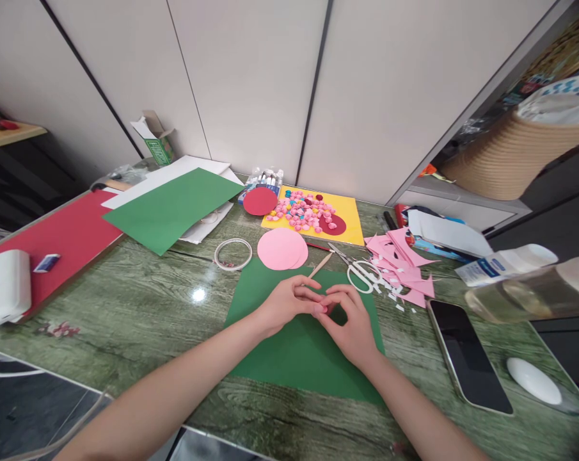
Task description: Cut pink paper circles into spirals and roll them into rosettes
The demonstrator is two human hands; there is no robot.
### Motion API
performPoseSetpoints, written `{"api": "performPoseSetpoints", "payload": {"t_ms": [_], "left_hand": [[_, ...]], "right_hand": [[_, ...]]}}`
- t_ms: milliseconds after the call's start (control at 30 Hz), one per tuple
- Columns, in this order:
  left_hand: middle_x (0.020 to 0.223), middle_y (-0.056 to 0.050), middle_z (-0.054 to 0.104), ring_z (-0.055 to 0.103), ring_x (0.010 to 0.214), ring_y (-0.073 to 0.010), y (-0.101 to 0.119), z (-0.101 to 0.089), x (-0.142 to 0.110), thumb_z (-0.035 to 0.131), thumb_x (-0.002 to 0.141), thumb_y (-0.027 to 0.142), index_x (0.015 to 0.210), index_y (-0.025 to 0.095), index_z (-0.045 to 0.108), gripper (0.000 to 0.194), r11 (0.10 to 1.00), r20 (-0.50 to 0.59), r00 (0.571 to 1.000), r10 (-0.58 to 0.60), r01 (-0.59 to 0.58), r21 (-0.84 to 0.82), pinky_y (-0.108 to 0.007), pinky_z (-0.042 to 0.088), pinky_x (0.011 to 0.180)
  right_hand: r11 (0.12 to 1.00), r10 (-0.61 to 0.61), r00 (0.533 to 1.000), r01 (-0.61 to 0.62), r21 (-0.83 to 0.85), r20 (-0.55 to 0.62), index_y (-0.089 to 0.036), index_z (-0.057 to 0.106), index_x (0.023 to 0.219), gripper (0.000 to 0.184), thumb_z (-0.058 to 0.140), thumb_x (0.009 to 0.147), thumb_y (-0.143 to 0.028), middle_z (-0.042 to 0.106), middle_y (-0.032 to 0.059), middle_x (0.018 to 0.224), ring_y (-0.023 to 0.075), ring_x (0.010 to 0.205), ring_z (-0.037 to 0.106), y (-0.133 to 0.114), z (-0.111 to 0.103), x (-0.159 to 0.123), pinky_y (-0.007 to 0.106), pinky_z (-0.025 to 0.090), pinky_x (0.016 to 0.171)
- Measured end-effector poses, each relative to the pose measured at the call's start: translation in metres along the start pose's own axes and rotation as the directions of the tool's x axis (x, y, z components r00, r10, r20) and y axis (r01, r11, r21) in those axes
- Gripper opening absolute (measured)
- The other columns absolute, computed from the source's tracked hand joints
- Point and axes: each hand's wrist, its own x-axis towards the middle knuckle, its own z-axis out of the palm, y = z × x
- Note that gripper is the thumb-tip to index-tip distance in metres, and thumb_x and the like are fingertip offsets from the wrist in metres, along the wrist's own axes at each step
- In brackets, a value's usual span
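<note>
My left hand and my right hand meet over a green paper sheet, fingertips pinched together. Between them is a small pink paper piece, mostly covered by the fingers; its exact shape cannot be made out. Just beyond the hands lie pink paper circles, overlapping each other. A pointed wooden stick rests by the left fingers, and white-handled scissors lie open beyond the right hand. Farther back, many small rolled pink paper flowers are heaped on a yellow sheet.
Pink paper scraps lie right of the scissors. A phone, a white mouse and a bottle stand at the right. A tape roll, another green sheet and a red sheet are leftward.
</note>
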Motion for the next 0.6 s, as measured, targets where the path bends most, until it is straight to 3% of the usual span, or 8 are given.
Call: {"api": "performPoseSetpoints", "payload": {"t_ms": [200,600], "left_hand": [[0.074,-0.004,0.07,0.065,0.07,-0.015,-0.0008,-0.0037,0.0042,0.079,0.053,0.017,0.089,0.013,0.056,0.042,0.996,-0.061,0.995,0.073,-0.076,-0.042,-0.031,0.05,0.071],[0.078,-0.007,0.071,0.066,0.076,-0.018,0.004,0.0016,0.001,0.078,0.053,0.018,0.086,0.013,0.056,0.04,0.987,-0.069,0.992,0.107,-0.098,0.128,-0.035,0.053,0.074]], "right_hand": [[0.995,0.081,0.997,-0.08,0.054,-0.014,-0.02,0.055,0.079,0.011,0.059,0.079,-0.03,0.051,0.0035,0.09,0.0126,0.063,0.055,-0.004,-0.0027,0.0046,0.033,0.048,0.067],[0.989,0.102,0.994,-0.104,0.101,0.023,-0.02,0.061,0.076,0.01,0.059,0.079,-0.029,0.055,0.0041,0.086,0.015,0.068,0.056,0.0025,-0.0043,0.0045,0.032,0.048,0.066]]}}
